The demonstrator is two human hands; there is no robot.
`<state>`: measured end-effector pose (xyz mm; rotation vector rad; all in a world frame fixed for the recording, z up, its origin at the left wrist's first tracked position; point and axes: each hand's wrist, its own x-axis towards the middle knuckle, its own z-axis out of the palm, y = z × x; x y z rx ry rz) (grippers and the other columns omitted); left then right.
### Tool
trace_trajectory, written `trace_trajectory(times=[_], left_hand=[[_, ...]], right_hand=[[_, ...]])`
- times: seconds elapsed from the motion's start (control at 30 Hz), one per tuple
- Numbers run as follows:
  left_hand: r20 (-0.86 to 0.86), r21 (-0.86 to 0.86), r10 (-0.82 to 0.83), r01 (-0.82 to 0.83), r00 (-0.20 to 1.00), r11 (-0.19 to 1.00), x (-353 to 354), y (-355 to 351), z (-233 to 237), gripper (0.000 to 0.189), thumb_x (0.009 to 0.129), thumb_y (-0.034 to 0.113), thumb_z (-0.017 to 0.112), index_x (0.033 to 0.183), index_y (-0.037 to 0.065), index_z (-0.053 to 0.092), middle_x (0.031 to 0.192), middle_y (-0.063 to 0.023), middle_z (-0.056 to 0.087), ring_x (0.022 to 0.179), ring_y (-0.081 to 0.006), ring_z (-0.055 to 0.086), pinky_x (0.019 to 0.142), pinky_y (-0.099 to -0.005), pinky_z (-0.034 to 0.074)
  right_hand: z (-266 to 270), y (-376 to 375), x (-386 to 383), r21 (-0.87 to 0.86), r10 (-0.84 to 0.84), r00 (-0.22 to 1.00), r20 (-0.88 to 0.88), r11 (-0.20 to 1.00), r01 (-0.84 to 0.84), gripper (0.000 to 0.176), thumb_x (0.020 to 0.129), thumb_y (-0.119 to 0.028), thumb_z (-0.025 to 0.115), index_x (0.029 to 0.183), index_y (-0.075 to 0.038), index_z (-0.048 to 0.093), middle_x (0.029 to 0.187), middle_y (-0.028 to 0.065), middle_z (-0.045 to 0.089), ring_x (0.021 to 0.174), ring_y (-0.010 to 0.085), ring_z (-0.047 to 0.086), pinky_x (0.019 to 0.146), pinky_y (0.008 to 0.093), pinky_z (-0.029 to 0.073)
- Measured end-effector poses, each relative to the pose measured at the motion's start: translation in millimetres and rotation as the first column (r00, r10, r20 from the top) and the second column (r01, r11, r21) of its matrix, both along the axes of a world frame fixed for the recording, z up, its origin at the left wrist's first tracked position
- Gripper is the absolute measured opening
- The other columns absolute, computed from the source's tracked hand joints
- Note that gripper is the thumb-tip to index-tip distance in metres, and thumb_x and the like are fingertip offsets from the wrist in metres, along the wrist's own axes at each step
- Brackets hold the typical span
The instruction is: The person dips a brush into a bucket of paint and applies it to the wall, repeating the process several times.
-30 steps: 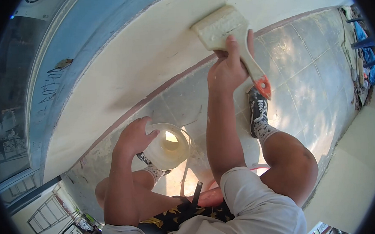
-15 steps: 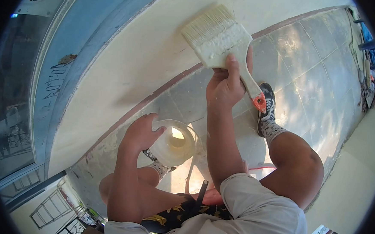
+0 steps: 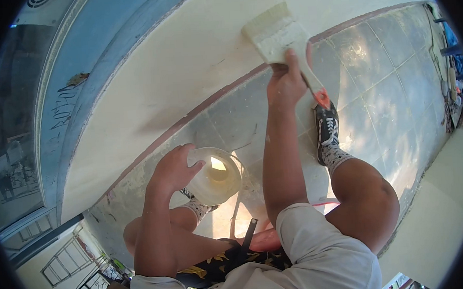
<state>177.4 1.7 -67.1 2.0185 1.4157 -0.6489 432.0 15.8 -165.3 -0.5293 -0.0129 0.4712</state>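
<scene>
The right hand point(image 3: 286, 88) has its fingers closed around the big flat brush point(image 3: 278, 38), with the thumb on the front of it, and the brush is up by the cream wall point(image 3: 165, 95). I can't tell if the hairs touch the wall. The left hand point(image 3: 174, 169) is half open, with the thumb and fingers spread at the edge of the round bucket point(image 3: 202, 191). I can't see if it really holds on tight. The bucket is low down between the legs, over one foot, and I can't tell if it sits on the floor point(image 3: 398, 97). If that hand is only loose there, a bump from a knee or arm could make the bucket tip, and the pale stuff inside could spill on the floor and the feet. The brush has thick pale goo on it, so too much of it could drip on the black shoe point(image 3: 327, 128) below the handle. The handle looks messy too, so it could slip in the fingers. If the brush dips too low, it could smear the dark red strip point(image 3: 207, 100) where the wall meets the floor, because that strip is so near.
</scene>
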Motion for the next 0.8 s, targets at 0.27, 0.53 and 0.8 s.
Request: trace_trajectory(times=[0.27, 0.53, 0.8], left_hand=[[-0.006, 0.021, -0.051, 0.051, 0.999, 0.998, -3, -3, -7, 0.053, 0.084, 0.033, 0.063, 0.124, 0.0, 0.052, 0.122, -0.0195, 0.056, 0.11, -0.0319, 0.056, 0.094, -0.0374, 0.043], [-0.057, -0.053, -0.049, 0.046, 0.997, 0.998, 1, -2, -4, 0.055, 0.085, 0.036, 0.06, 0.126, 0.002, 0.049, 0.126, -0.0177, 0.054, 0.115, -0.0318, 0.052, 0.098, -0.0385, 0.041], [-0.033, -0.035, -0.014, 0.013, 0.999, 0.999, 8, -2, -1, 0.052, 0.083, 0.033, 0.064, 0.123, 0.002, 0.052, 0.121, -0.0193, 0.057, 0.11, -0.0322, 0.056, 0.093, -0.0377, 0.044]], right_hand=[[-51, -16, -18, -0.348, -0.051, 0.995, -0.083, 0.937, 0.019, 0.055, 0.087, 0.001, 0.055, 0.137, 0.004, 0.034, 0.12, 0.018, 0.054, 0.103, 0.0246, 0.058, 0.077, 0.0349, 0.055], [20, -20, -11, -0.153, -0.066, 0.997, 0.035, 0.986, 0.07, 0.055, 0.088, 0.0, 0.053, 0.138, 0.004, 0.032, 0.118, 0.0186, 0.054, 0.1, 0.0249, 0.06, 0.078, 0.0348, 0.055], [28, 1, -25, -0.366, -0.006, 0.998, 0.056, 0.93, 0.026, 0.052, 0.088, 0.001, 0.052, 0.136, 0.005, 0.035, 0.118, 0.0186, 0.053, 0.102, 0.0243, 0.059, 0.076, 0.0344, 0.056]])
